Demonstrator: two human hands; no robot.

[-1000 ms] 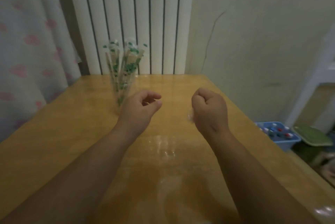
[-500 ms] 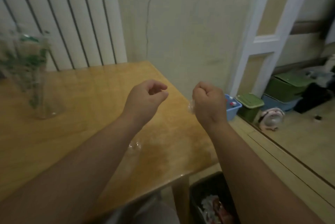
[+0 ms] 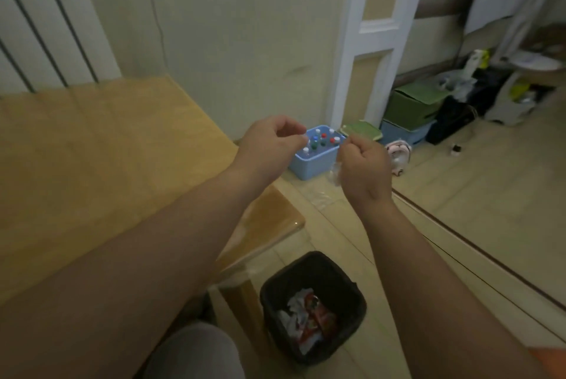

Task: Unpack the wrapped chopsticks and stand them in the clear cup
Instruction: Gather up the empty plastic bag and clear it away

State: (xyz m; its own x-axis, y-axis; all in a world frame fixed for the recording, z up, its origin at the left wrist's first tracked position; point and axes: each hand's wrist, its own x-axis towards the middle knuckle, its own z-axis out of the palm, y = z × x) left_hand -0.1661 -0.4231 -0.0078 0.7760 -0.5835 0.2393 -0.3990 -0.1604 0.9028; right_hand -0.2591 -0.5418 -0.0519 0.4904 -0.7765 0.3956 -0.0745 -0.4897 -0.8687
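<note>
My right hand (image 3: 364,165) is a closed fist past the table's right edge, holding a scrap of clear plastic wrapper (image 3: 335,173) that sticks out at its left side. My left hand (image 3: 271,145) hovers beside it over the table's corner, fingers curled loosely, and nothing shows in it. The clear cup and the chopsticks are out of view. A black waste bin (image 3: 312,305) with crumpled white and red rubbish stands on the floor below both hands.
The wooden table (image 3: 92,170) fills the left, its right corner at mid-frame. On the floor by the wall sit a blue tub of small bottles (image 3: 312,161), a green lid (image 3: 363,130) and a green box (image 3: 413,104). A white radiator (image 3: 46,26) is behind the table.
The view has swung right and down: the cup with chopsticks has left the frame and the waste bin has come in. Both hands have moved right, off the table's edge, the right fist still closed.
</note>
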